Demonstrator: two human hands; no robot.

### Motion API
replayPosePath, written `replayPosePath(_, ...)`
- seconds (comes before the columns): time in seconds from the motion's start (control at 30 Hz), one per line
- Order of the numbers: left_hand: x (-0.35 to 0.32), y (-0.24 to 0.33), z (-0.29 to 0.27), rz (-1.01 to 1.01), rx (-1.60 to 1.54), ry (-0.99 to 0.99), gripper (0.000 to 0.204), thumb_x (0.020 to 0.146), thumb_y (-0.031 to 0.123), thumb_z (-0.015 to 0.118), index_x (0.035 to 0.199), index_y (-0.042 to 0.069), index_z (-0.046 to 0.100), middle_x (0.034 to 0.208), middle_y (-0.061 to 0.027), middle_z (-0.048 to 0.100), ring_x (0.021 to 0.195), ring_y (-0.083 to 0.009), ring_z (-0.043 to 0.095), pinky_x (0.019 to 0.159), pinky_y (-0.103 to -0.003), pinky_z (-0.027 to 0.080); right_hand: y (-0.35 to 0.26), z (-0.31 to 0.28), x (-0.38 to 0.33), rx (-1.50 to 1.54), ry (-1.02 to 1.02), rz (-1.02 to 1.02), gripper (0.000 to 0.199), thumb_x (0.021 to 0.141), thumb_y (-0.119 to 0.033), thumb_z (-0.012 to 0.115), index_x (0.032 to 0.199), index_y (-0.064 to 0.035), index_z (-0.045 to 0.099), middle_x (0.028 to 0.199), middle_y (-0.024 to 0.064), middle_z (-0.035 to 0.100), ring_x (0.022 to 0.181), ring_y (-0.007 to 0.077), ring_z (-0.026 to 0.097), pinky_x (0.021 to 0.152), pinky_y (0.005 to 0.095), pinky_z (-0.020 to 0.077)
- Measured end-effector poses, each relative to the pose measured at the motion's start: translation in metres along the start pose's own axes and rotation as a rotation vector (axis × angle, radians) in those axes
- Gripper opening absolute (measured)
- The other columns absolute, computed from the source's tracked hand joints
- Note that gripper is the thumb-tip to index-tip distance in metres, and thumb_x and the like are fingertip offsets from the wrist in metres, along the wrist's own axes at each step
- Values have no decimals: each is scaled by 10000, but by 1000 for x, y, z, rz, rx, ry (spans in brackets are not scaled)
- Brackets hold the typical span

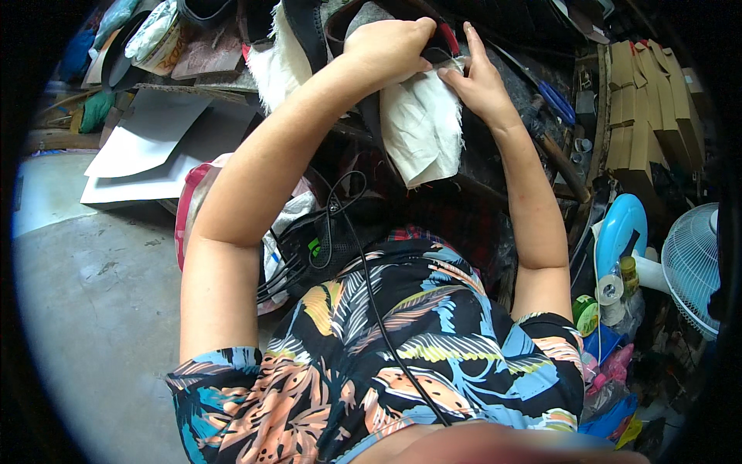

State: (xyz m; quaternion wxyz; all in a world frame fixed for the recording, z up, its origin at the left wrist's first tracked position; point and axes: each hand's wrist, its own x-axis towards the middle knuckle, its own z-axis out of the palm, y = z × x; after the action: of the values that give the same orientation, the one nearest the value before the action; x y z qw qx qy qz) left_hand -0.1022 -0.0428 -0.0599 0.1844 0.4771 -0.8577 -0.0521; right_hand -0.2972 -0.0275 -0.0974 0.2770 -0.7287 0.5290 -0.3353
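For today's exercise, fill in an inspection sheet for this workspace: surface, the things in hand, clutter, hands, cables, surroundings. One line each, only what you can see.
Surface: dark work surface, mostly covered.
Things in hand: white cloth with frayed edges hangs over a dark piece; a thin metal tool lies across its top.
Clutter: white card sheets at left; stacked brown cardboard pieces at right; blue-handled tool; tape rolls.
Hands: left hand closed over the cloth's top edge; right hand presses the cloth, index finger extended.
Cables: black cable runs from a black device down the patterned shirt.
Surroundings: concrete floor; white fan.
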Motion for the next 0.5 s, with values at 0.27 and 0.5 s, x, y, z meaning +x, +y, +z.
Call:
replayPosePath(0.27, 10, 3, 7, -10, 26, 19, 510, 745, 269, 822, 1161, 67, 606, 1014, -141, 726, 990, -324, 704, 825, -424, 577, 10, -8, 1, 279, -99, 160, 883, 866, -40, 649, 1596, -101, 156, 766, 36, 603, 641, 93, 530, 592, 260, 444)
replayPosePath(0.5, 12, 8, 15, 3, 109, 78, 545, 722, 288, 834, 1166, 61, 615, 1051, -136, 718, 1005, -317, 699, 835, -428, 574, 8, -4, 3, 165, 35, 140, 805, 871, -69, 677, 1561, -89, 264, 701, 3, 599, 598, 76, 508, 575, 239, 436)
